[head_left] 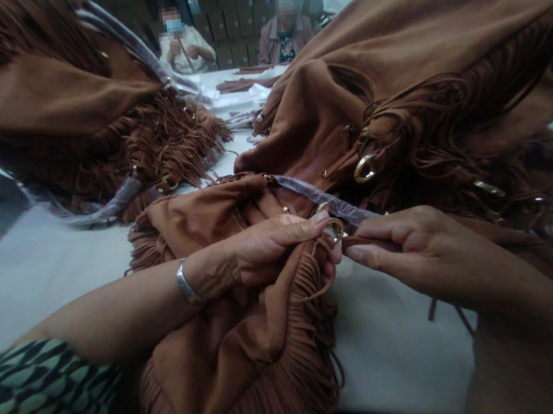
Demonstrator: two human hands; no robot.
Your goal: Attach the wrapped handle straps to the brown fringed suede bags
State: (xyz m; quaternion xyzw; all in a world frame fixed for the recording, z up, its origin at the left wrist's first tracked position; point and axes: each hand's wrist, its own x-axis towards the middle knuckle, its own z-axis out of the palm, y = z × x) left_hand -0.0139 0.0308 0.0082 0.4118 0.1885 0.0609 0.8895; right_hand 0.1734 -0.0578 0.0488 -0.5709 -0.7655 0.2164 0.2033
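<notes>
A brown fringed suede handbag (225, 361) lies in front of me, its fringe spilling toward the table's near edge. My left hand (280, 240) is closed at the bag's side, pinching a gold metal ring (335, 228) between thumb and fingers. Just right of it, my right hand (407, 245) grips a narrow brown leather strap (374, 242), whose end reaches the ring. Whether the strap passes through the ring is hard to make out. A plastic-wrapped handle (326, 197) arches behind both hands.
More brown fringed bags are heaped at the left (68, 111) and right (388, 52). Loose straps (246, 84) and white wrapping lie farther back on the white table (400, 353). Two people, one a masked person (186, 47), sit across, before stacked cartons (227, 11).
</notes>
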